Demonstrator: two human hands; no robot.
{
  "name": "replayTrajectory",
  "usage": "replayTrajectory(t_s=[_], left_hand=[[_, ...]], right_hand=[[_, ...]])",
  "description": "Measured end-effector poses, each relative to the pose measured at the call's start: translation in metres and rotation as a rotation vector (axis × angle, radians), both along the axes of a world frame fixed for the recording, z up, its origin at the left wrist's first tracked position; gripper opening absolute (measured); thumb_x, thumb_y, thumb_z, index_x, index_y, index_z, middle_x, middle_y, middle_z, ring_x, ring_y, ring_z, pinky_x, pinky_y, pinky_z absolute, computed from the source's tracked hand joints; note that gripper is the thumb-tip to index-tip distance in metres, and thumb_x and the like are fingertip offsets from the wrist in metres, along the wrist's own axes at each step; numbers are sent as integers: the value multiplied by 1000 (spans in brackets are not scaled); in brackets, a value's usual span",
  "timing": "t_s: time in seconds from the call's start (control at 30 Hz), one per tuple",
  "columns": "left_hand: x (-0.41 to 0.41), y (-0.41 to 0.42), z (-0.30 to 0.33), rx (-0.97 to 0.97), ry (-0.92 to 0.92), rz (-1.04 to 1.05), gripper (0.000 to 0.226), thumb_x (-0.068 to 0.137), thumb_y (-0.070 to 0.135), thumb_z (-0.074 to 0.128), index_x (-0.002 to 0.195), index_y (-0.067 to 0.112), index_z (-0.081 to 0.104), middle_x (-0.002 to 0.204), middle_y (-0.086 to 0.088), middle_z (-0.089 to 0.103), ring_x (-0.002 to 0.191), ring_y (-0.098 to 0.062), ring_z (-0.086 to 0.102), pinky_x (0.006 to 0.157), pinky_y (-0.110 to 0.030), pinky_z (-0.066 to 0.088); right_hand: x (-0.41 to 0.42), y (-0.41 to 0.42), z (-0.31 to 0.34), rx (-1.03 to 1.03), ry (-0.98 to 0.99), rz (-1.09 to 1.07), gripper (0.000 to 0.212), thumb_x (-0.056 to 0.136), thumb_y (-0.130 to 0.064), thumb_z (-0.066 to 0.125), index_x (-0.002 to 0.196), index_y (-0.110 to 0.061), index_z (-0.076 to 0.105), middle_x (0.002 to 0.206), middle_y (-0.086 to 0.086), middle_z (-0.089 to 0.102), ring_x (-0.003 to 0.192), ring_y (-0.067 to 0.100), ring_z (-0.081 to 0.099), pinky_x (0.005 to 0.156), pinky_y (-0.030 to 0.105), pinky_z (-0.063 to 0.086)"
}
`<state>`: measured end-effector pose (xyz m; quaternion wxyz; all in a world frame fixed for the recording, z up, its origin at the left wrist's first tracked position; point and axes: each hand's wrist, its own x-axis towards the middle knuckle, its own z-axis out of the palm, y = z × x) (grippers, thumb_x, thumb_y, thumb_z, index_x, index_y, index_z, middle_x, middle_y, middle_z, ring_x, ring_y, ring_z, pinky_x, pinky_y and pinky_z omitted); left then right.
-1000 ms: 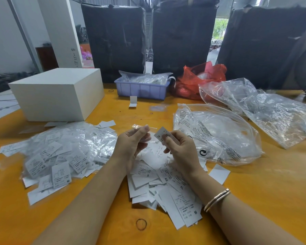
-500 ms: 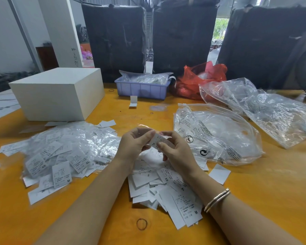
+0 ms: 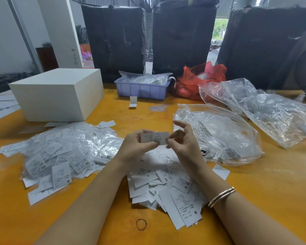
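My left hand (image 3: 134, 146) and my right hand (image 3: 185, 141) hold one small white size tag (image 3: 155, 137) between them above the table, and the tag sits partly inside a little clear sleeve. The left fingers curl round its left end; the right thumb and a finger pinch its right end, with the other right fingers raised. Below the hands lies a loose heap of white paper tags (image 3: 168, 184) marked S, XS, XL, M. To the left spreads a pile of tags in clear sleeves (image 3: 60, 152).
On the orange table (image 3: 254, 188) stand a white box (image 3: 58, 94) at the back left, a lilac tray (image 3: 141, 87), a red bag (image 3: 200, 80) and big clear plastic bags (image 3: 224, 137) at the right. A rubber band (image 3: 141, 224) lies near the front edge.
The hands came together from apart. The tag that the right hand held up alone now lies level between both hands, and the right hand's fingers have lifted.
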<state>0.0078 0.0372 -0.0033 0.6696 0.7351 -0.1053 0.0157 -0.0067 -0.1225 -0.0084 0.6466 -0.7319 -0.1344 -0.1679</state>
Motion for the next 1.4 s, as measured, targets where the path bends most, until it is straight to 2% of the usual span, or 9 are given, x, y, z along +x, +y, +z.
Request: replayTrajectory(t_s=[0.23,0.37,0.5,0.6,0.7,0.83,1.23,1.33,1.4], left_hand=[[-2,5,5,51,7,-12,16,81,5,70,86,20,67,80,11,70,69,7,64,56,-7,45],[1,14,14,-19,-14,130,18,81,6,69,90,21,65,88,5,67,78,-1,61,55,-6,44],[8,33,11,331,17,319,36,79,15,73,110,26,58,92,2,59,85,-10,57,63,-22,45],[9,39,5,647,30,391,42,79,17,66,117,28,53,91,1,57,82,-16,55,69,-29,47],[10,40,-1,933,-5,440,44,80,21,65,121,25,52,104,0,61,98,-21,54,81,-35,47],[12,35,-4,1157,-165,548,44,83,32,64,125,27,52,126,-4,51,117,-27,41,90,-38,38],[-1,5,-3,668,-400,331,17,89,21,61,106,22,66,111,4,59,115,-18,42,89,-27,31],[-3,2,2,501,-361,210,15,90,21,61,103,27,64,104,15,57,111,-11,45,88,-25,36],[-4,1,5,356,-272,102,16,92,26,59,106,32,61,107,19,57,109,-6,50,82,-19,40]], right_hand=[[2,-9,2,-278,-182,-58,38,84,-4,65,117,-13,50,80,-5,60,68,2,55,65,14,45],[16,-44,13,-251,-358,-541,18,89,1,53,104,-4,63,90,6,64,76,5,57,70,7,42],[31,-96,5,-686,37,-762,28,92,-9,45,112,-8,65,118,13,61,109,29,54,94,41,41],[36,-105,-5,-1112,370,-674,30,94,-19,39,113,-10,61,119,11,56,109,30,51,90,38,37],[38,-102,-6,-1247,343,-703,26,94,-21,41,99,-12,66,103,7,59,97,27,55,83,35,37],[40,-101,-6,-1177,285,-783,24,91,-20,47,94,-21,71,99,2,65,95,24,57,82,34,34],[30,-96,-3,-647,-104,-852,9,83,-19,68,84,-11,66,88,5,68,85,27,60,69,29,12],[22,-78,6,-538,-311,-674,8,86,-14,66,85,-6,67,80,7,69,76,21,63,76,34,40],[15,-60,11,-426,-308,-397,5,87,-9,63,86,-5,66,78,6,68,71,15,62,72,20,51]])
